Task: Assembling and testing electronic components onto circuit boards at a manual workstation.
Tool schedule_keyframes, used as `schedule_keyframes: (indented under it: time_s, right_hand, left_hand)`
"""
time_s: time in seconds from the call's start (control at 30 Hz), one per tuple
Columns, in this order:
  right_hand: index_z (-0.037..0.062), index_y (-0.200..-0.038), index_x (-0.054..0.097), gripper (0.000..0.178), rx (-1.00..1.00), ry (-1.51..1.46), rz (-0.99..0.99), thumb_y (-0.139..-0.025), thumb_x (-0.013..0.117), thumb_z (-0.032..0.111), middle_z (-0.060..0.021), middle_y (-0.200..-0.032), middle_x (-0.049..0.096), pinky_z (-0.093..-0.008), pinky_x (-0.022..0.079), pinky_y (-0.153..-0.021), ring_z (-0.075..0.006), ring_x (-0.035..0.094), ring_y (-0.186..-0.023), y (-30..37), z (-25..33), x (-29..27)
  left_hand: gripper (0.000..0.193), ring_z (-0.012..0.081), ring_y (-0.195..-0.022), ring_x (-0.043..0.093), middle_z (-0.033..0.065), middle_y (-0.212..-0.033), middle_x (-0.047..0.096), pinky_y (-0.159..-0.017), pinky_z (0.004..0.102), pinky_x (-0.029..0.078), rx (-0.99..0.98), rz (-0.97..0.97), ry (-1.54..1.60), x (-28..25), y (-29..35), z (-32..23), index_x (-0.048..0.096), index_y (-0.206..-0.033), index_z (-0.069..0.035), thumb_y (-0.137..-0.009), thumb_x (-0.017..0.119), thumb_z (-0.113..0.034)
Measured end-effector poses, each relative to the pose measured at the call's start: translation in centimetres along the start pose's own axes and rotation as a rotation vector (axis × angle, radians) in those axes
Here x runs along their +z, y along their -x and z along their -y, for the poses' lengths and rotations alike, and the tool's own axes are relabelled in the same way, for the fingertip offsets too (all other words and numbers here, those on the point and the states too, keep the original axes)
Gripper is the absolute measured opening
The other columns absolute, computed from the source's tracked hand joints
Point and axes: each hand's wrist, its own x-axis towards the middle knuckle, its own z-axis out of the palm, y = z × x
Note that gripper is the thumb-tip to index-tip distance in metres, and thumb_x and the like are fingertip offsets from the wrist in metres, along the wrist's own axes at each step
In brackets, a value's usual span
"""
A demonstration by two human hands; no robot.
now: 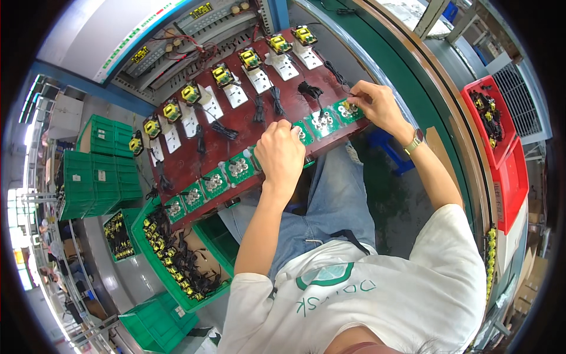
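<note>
A row of green circuit boards [239, 167] with round metal contacts lies along the near edge of a dark red bench board [243, 125]. Over the middle of that row is my left hand [280, 154]. Its fingers curl down at one green board, and what they grip is hidden beneath them. At the row's right end my right hand [380, 107] pinches thumb and fingers together above the last green board [349, 111]. A thin black cable runs close to those fingertips, but whatever is between them is too small to name. Bundled black cables [277, 101] lie between the hands and the back row.
Yellow-and-black power supply boards [250, 58] sit by white plates [236, 94] along the back. Test instruments [194, 23] stand behind. At left are green crates [97, 183] and a green bin [141, 227] of cabled units. Red bins [510, 183] stand at right.
</note>
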Motion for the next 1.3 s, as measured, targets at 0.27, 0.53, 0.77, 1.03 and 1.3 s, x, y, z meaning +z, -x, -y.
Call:
schedule_keyframes:
  time_s: [0.27,0.53,0.77,1.03,1.3]
  right_hand:
    - [0.0025,-0.113,0.072,0.028,-0.017,0.139,-0.409,-0.092,0.083,0.016,-0.0085,-0.094,0.068,-0.0362,0.051,-0.068,-0.0228,0.06,-0.069,2.2,6.2,3.4]
    - [0.0003,-0.1,0.071,0.017,-0.03,0.157,-0.148,-0.093,0.081,0.012,-0.0066,-0.078,0.06,-0.0335,0.047,-0.065,-0.0209,0.054,-0.064,1.7,5.2,6.9]
    - [-0.0004,-0.1,0.072,0.019,0.024,0.186,-0.244,-0.091,0.082,0.012,-0.0089,-0.079,0.064,-0.0349,0.048,-0.065,-0.023,0.059,-0.067,1.5,8.2,8.4]
    - [0.0001,-0.103,0.072,0.025,0.001,0.105,-0.017,-0.091,0.083,0.019,-0.0091,-0.083,0.067,-0.0376,0.051,-0.065,-0.0269,0.062,-0.066,0.8,9.6,11.2]
    - [-0.001,-0.114,0.074,0.029,0.066,0.004,-0.144,-0.091,0.085,0.014,-0.0042,-0.08,0.067,-0.0312,0.048,-0.059,-0.0162,0.056,-0.062,2.6,12.3,8.9]
  left_hand:
    - [0.017,0.0169,-0.054,0.055,0.0073,-0.076,0.071,-0.054,0.0305,0.048,-0.138,-0.274,0.292,-3.9,7.7,1.4,0.077,-0.107,0.001,-0.09,0.08,0.0]
    - [0.011,0.0098,-0.058,0.06,0.0052,-0.08,0.074,-0.054,0.0216,0.046,-0.344,-0.383,0.443,-6.8,13.9,5.8,0.077,-0.107,0.003,-0.096,0.077,0.002]
    - [0.011,0.0136,-0.063,0.068,0.0079,-0.078,0.076,-0.057,0.0252,0.051,-0.453,-0.193,0.509,-4.2,19.5,8.1,0.078,-0.103,0.003,-0.097,0.078,-0.005]
    - [0.014,0.0198,-0.058,0.065,0.011,-0.075,0.074,-0.057,0.0306,0.05,-0.366,0.089,0.573,1.7,21.1,4.5,0.077,-0.096,0.004,-0.093,0.08,-0.01]
    - [0.018,0.0236,-0.05,0.058,0.0105,-0.067,0.071,-0.052,0.0345,0.046,-0.299,-0.078,0.539,6.8,14.4,2.9,0.075,-0.088,0.003,-0.093,0.082,-0.014]
